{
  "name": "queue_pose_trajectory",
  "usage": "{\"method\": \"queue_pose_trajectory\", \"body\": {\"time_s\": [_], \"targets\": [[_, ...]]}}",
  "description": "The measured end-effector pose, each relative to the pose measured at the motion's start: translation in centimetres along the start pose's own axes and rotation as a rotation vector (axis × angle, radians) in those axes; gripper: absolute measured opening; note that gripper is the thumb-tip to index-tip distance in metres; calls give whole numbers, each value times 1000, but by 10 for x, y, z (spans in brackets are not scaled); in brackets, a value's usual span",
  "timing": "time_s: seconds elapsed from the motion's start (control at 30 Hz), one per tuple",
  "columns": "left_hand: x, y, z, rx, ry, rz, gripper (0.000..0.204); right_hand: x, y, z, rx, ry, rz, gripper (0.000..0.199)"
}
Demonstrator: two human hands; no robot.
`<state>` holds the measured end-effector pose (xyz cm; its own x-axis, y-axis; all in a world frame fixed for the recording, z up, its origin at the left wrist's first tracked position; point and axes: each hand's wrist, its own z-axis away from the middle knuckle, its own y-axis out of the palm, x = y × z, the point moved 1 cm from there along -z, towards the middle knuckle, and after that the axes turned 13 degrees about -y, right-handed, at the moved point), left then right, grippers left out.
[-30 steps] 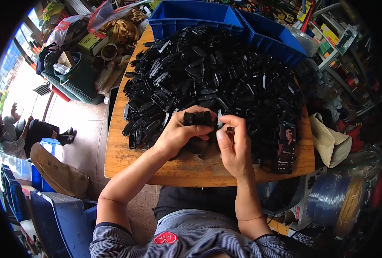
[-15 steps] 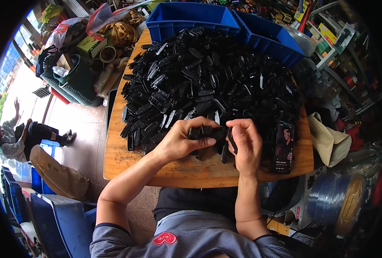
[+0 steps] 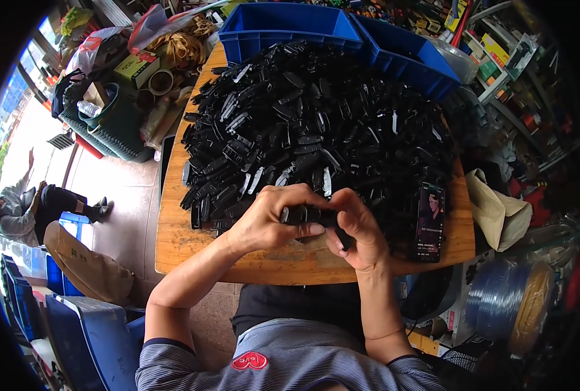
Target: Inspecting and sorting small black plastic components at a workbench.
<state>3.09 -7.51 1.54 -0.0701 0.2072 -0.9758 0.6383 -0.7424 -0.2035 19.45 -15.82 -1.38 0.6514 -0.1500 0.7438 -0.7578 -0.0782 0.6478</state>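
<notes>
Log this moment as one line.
both hands pinch small black plastic part | black parts heap behind | phone right

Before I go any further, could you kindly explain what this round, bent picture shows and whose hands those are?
The picture comes from a wide fisheye camera worn on a person's head, looking down, which is why straight edges curve near the rim. The two bare forearms rising from the lower edge belong to that person. Their left hand and right hand meet over the near edge of a wooden table, both gripping one small black plastic part between them. Behind lies a big heap of similar black parts, with two blue bins at the far edge. A phone with a lit screen lies to the right. Another person sits on the floor far left.
</notes>
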Motion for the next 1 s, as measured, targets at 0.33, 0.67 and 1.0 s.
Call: {"method": "queue_pose_trajectory", "body": {"time_s": [0.33, 0.67, 1.0], "targets": [[-13, -1, 9, -51, -97, 153, 34, 0, 23, 0, -49, -112, 247, 52], [6, 8, -2, 116, -401, 592, 36, 3, 21, -8, -73, -588, 856, 20], [2, -8, -32, -32, -495, 735, 22, 82, -35, -4, -272, -505, 2138, 25]]}}
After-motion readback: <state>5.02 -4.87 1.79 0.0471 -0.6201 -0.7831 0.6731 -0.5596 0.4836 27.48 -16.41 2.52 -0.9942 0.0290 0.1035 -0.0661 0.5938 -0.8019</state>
